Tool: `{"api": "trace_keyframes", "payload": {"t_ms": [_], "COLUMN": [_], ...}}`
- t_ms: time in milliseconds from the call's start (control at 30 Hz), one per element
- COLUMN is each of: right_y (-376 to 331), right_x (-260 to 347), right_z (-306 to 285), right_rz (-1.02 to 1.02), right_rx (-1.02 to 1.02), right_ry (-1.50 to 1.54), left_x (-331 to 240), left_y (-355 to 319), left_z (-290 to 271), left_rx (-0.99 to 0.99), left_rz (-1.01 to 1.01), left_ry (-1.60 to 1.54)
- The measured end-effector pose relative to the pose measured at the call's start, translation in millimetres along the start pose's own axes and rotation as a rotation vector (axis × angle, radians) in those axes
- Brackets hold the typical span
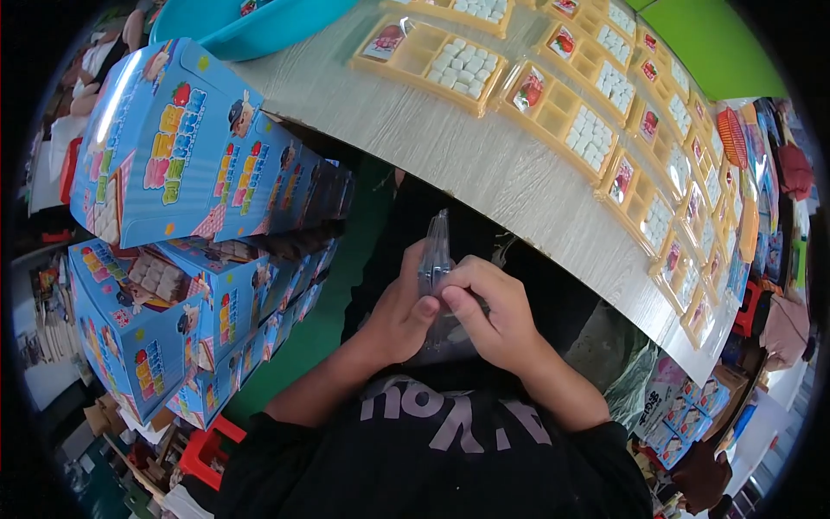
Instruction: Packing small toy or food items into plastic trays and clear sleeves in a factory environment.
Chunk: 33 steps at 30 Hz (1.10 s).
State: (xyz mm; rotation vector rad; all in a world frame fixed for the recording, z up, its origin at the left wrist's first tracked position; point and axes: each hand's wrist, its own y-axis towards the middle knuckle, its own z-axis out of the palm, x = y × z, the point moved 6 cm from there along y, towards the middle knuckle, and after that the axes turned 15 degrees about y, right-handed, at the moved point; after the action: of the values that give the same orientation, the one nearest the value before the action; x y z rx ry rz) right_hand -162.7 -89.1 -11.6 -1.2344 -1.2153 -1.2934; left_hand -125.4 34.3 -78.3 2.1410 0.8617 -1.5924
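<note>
Close in front of my body, my two hands hold a thin clear plastic package (pixel 439 229) seen almost edge-on, so what lies inside cannot be told. My left hand (pixel 398 316) is closed around its left side, with the thumb on the near edge. From the right, my right hand (pixel 493 311) pinches the same edge between thumb and bent fingers. More clear plastic shows below the hands, over the dark clothing. The package is off the table, held between the table's near edge and my chest.
A pale wooden table (pixel 380 130) carries rows of yellow plastic trays (pixel 415 60) with white cubes and strawberry-printed packets. Blue printed cartons (pixel 181 156) are stacked at left. A teal basin (pixel 251 35) sits at the far left of the table, and a red stool (pixel 203 454) stands lower left.
</note>
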Motion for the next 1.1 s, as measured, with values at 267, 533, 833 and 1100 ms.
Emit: {"api": "trace_keyframes", "payload": {"t_ms": [267, 533, 833, 1100], "right_y": [-4.3, -9.0, -3.0, -5.0], "right_x": [-10.1, -38.8, -29.7, 0.5], "right_z": [-3.3, 8.1, 2.6, -11.6], "right_rz": [0.064, 0.267, 0.081, -0.023], "right_rx": [-0.023, 0.074, 0.034, -0.14], "right_ry": [0.145, 0.696, 0.176, -0.041], "left_x": [-5.9, -5.1, 3.1, 12.3], "left_y": [0.1, 2.6, 3.8, -1.2], "left_z": [-1.7, -1.3, 0.8, 7.7], "left_rx": [0.004, 0.006, -0.038, -0.001], "left_rz": [-0.051, -0.026, -0.002, -0.093], "left_ry": [-0.055, -0.112, -0.13, -0.272]}}
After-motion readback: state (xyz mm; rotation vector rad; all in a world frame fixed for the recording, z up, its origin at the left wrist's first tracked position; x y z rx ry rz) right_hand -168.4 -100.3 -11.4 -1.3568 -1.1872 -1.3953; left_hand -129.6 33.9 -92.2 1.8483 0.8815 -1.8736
